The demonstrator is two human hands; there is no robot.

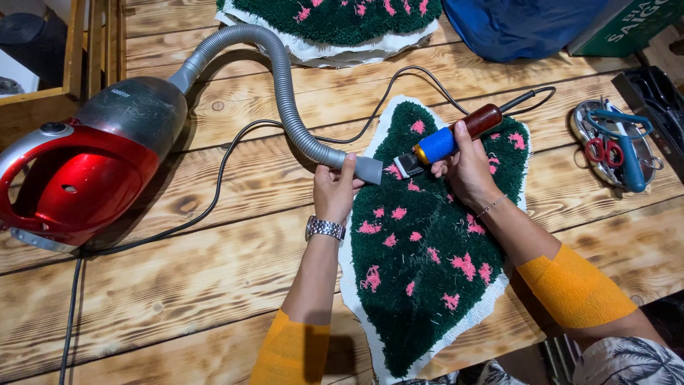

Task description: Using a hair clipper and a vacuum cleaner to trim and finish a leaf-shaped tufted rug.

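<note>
The left hand (333, 187) grips the vacuum hose (285, 93) by its nozzle, the right hand (464, 165) beside it grasps a corded trimmer (445, 141), both over the green rug (420, 285).

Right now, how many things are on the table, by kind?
Tufted rugs: 2, one under the hands, one at the top edge
Vacuum: 1
Trimmer: 1, in the right hand; left hand holds the hose nozzle
Tray of scissors: 1
Blue bag: 1
Total: 6
</note>
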